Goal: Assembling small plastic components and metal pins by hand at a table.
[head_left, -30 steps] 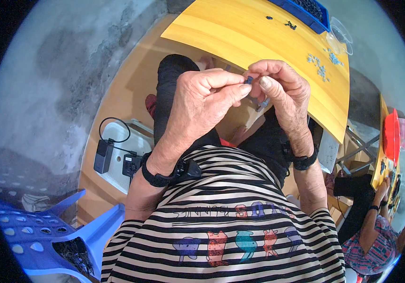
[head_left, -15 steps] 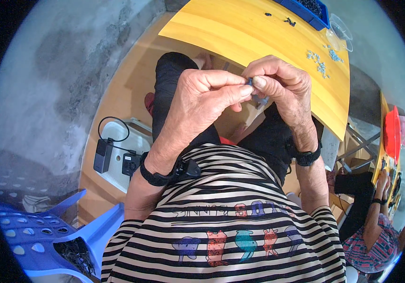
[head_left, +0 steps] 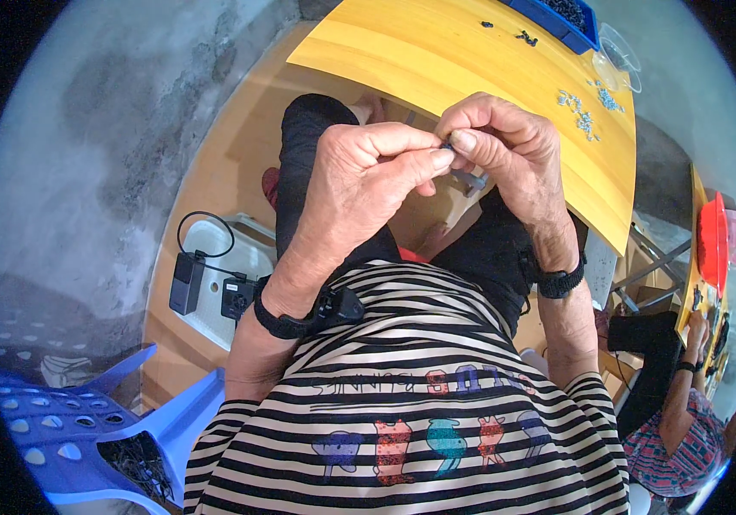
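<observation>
Between the fingertips of both hands is a small dark part [head_left: 448, 146], mostly covered, so its kind does not show. My left hand [head_left: 368, 172] pinches it from the left with thumb and forefinger. From the right, my right hand [head_left: 509, 150] closes thumb and forefinger on it, the fingertips of both hands almost meeting. Both hands are held over my lap, just off the near edge of the yellow table [head_left: 437, 60]. Small pale blue-grey pieces [head_left: 581, 116] lie scattered on the table's right part, and a few small black pieces [head_left: 526, 39] lie farther back.
A blue bin [head_left: 570, 34] of dark parts stands at the table's far edge, beside a clear plastic container [head_left: 617, 60]. At lower left is a blue plastic chair [head_left: 162, 421]; a white basin [head_left: 214, 300] holds black devices. Another person [head_left: 681, 429] works at right, near a red basin [head_left: 711, 245].
Both hands have shifted slightly up and left, the small part still between them. The right thumb and fingers have moved in closer over it, covering more of it.
</observation>
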{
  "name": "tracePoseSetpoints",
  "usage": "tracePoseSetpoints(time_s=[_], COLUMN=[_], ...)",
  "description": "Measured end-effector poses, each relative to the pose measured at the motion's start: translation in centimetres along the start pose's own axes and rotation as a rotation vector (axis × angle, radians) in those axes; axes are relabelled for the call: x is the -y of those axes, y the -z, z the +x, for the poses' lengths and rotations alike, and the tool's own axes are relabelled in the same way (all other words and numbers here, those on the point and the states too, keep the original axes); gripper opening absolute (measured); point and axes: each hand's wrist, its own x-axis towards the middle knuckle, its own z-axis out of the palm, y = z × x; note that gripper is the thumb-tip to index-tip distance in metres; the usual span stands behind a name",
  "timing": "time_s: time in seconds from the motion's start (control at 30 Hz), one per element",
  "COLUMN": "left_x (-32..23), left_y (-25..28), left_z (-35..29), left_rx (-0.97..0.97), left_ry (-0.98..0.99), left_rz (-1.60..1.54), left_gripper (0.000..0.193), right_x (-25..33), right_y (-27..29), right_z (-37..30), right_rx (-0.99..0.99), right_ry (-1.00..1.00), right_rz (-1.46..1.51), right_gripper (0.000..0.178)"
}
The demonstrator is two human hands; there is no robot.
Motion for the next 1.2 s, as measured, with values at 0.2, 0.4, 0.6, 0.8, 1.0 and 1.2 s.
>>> tracePoseSetpoints(time_s=[0.2,0.4,0.6,0.8,1.0,1.2], left_x=[0.1,0.3,0.3,0.1,0.1,0.1], left_y=[0.0,-0.1,0.0,0.1,0.2,0.0], left_z=[0.0,0.0,-0.2,-0.2,-0.1,-0.1], left_rx=[0.053,0.064,0.086,0.047,0.062,0.061], left_ry=[0.07,0.078,0.065,0.09,0.094,0.113], left_rz=[-0.175,-0.283,-0.27,-0.208,-0.199,-0.263], left_gripper=[0.017,0.016,0.015,0.015,0.016,0.016], right_x=[-0.7,-1.2,-1.7,-1.5,-1.7,-1.9], right_y=[0.6,1.1,1.2,1.1,1.0,1.1], right_z=[0.4,0.7,0.9,0.7,0.8,1.0], right_rx=[0.04,0.09,0.126,0.11,0.107,0.111], right_ry=[0.002,0.019,-0.001,-0.07,-0.076,-0.037], right_rz=[0.037,0.091,0.172,0.231,0.209,0.183], right_gripper=[0.012,0.013,0.015,0.021,0.019,0.016])
